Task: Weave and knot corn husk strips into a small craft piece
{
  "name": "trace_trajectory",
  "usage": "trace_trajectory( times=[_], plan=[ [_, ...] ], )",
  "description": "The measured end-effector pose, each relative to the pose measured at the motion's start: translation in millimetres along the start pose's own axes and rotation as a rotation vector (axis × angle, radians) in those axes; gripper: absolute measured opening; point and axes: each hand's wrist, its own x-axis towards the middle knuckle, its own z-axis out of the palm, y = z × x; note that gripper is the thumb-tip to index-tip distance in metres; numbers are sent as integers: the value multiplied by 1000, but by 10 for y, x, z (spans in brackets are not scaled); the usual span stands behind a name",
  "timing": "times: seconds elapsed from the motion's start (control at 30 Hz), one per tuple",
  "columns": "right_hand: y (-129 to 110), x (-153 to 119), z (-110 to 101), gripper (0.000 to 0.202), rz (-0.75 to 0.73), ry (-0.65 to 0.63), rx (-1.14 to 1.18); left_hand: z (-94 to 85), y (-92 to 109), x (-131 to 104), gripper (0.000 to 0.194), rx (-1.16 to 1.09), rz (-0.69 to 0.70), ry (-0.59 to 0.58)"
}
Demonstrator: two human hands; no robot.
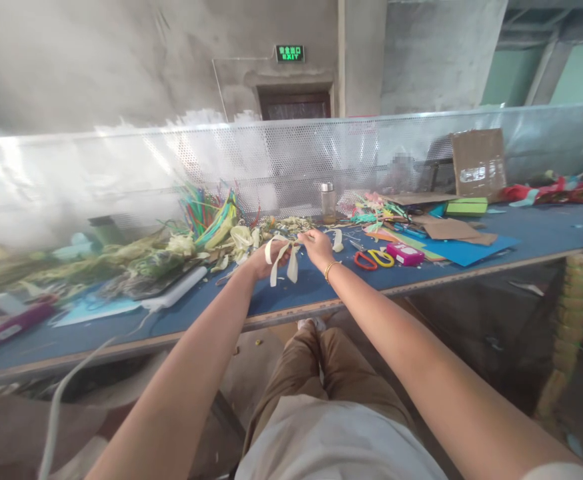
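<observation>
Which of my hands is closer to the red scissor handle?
Your right hand. It is just left of the red scissor handle, while your left hand is farther left, past the pale strips.

Grey concrete wall | green exit sign | blue-topped table | floor dim, possibly concrete

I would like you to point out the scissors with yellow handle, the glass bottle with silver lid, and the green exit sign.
Yellow-handled scissors (390, 261): head view, on the yellow handle.
Bottle (328, 206): head view, on its body.
Exit sign (290, 54): head view, on its face.
</observation>
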Motion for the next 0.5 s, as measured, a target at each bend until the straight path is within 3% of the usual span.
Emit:
trace_trajectory(
  times=[0.13,0.23,0.33,0.5],
  plan=[
    [-9,-18,10,28,-38,-8,-6,0,20,-35,23,5,74,76],
    [-11,-5,6,19,-83,3,24,-11,22,-41,29,50,86,54],
    [-53,30,-40,22,-188,1,18,-12,12,-44,30,62,102,13],
    [-289,80,-175,23,-426,-158,-105,-14,-17,-47,24,68,111,4]
  ],
)
